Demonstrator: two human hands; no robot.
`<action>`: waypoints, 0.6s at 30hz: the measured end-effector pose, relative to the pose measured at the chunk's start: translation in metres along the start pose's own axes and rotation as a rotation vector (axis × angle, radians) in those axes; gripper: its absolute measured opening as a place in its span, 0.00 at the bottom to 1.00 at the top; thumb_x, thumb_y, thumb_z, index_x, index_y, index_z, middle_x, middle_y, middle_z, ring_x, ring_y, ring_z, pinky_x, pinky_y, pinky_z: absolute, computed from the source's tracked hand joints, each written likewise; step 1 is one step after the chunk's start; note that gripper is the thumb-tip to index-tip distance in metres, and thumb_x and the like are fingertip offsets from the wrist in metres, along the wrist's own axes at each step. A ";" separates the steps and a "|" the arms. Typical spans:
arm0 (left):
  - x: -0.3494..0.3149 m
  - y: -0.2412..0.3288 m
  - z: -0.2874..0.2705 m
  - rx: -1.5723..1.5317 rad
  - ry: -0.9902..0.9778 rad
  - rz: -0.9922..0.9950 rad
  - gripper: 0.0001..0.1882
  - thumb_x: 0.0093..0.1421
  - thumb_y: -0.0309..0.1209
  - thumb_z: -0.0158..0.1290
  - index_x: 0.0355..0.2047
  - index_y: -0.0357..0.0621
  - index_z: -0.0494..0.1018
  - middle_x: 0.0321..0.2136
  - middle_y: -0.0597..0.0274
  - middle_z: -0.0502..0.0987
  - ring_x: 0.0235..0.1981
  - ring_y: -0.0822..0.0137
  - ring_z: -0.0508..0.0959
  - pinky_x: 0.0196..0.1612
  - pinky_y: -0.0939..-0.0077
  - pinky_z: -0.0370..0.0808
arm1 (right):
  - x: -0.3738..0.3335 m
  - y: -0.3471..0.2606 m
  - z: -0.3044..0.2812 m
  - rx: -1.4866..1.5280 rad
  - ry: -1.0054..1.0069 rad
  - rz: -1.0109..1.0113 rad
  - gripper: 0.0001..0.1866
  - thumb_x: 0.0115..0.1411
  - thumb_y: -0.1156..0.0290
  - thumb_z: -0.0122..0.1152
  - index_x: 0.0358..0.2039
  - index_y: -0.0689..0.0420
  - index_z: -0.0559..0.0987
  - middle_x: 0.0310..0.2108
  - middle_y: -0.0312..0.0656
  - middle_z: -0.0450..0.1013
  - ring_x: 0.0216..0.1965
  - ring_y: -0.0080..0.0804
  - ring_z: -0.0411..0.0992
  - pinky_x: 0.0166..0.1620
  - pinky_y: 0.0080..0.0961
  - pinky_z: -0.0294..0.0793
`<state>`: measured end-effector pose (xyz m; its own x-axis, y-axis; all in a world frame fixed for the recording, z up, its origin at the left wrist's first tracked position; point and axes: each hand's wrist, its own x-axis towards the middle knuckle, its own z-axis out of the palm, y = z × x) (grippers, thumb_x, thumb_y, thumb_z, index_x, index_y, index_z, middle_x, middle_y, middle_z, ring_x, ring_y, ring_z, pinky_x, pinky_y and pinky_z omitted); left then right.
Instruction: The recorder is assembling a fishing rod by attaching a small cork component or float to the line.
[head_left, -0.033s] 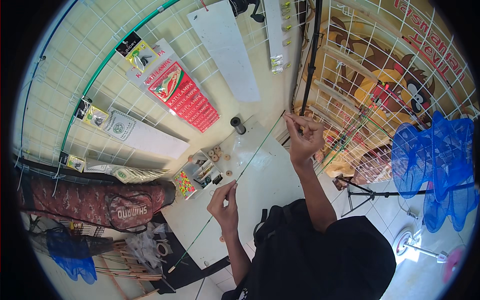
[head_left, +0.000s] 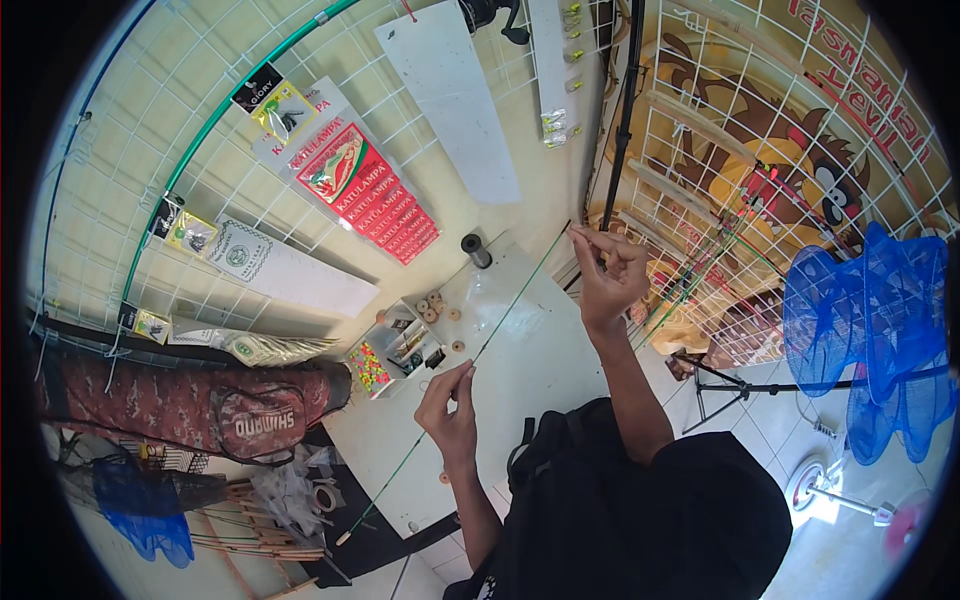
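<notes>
A thin green rod (head_left: 512,306) runs slantwise across the view, with a pale tip at its lower left end and a dark upper end. Thumb and fingers of my left hand (head_left: 447,415) are closed round its middle. At the dark upper end, my right hand (head_left: 612,275) is pinched, its fingertips touching that end; any finer thing between them is too small to make out. Below the rod lies the white tabletop (head_left: 545,360). Several cork-coloured rings (head_left: 430,308) lie there beside a white box (head_left: 405,372) of small parts.
A dark cylinder (head_left: 476,250) stands at the table's back. Bright beads (head_left: 370,370) fill one box compartment. A camouflage bag (head_left: 200,405) lies to the left. Wire grid with hanging packets (head_left: 370,190) covers the wall. Blue nets (head_left: 870,330) hang at right, near a black stand (head_left: 740,388).
</notes>
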<state>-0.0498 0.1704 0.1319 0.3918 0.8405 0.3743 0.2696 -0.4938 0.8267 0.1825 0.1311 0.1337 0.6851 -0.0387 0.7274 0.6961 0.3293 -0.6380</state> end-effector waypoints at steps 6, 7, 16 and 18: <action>0.000 -0.001 0.000 0.011 0.003 0.015 0.08 0.55 0.18 0.60 0.36 0.39 0.82 0.26 0.63 0.79 0.23 0.79 0.73 0.26 0.84 0.67 | 0.002 0.002 -0.001 -0.048 0.000 -0.023 0.16 0.54 0.86 0.66 0.32 0.58 0.66 0.34 0.48 0.81 0.25 0.19 0.68 0.32 0.15 0.68; 0.000 -0.001 0.001 0.016 0.003 0.014 0.08 0.55 0.18 0.60 0.36 0.39 0.82 0.26 0.63 0.79 0.23 0.79 0.73 0.26 0.84 0.67 | 0.001 0.004 -0.001 -0.040 0.003 -0.017 0.16 0.54 0.86 0.66 0.32 0.58 0.66 0.34 0.48 0.81 0.25 0.19 0.67 0.32 0.15 0.68; -0.001 -0.001 0.001 0.010 -0.001 0.003 0.08 0.55 0.18 0.60 0.36 0.40 0.82 0.26 0.63 0.79 0.23 0.79 0.73 0.25 0.84 0.66 | 0.000 0.004 0.000 -0.016 0.010 0.030 0.16 0.54 0.86 0.66 0.31 0.58 0.65 0.35 0.48 0.81 0.24 0.19 0.64 0.31 0.15 0.67; -0.001 -0.001 0.001 0.014 -0.003 0.001 0.09 0.55 0.18 0.60 0.36 0.40 0.82 0.26 0.63 0.79 0.23 0.79 0.73 0.25 0.84 0.66 | -0.001 0.007 0.000 -0.026 0.013 0.039 0.17 0.54 0.86 0.66 0.31 0.58 0.65 0.35 0.48 0.81 0.24 0.19 0.64 0.31 0.15 0.67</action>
<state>-0.0494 0.1697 0.1298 0.3950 0.8392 0.3738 0.2810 -0.4978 0.8205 0.1862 0.1331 0.1284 0.7143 -0.0389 0.6987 0.6742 0.3059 -0.6722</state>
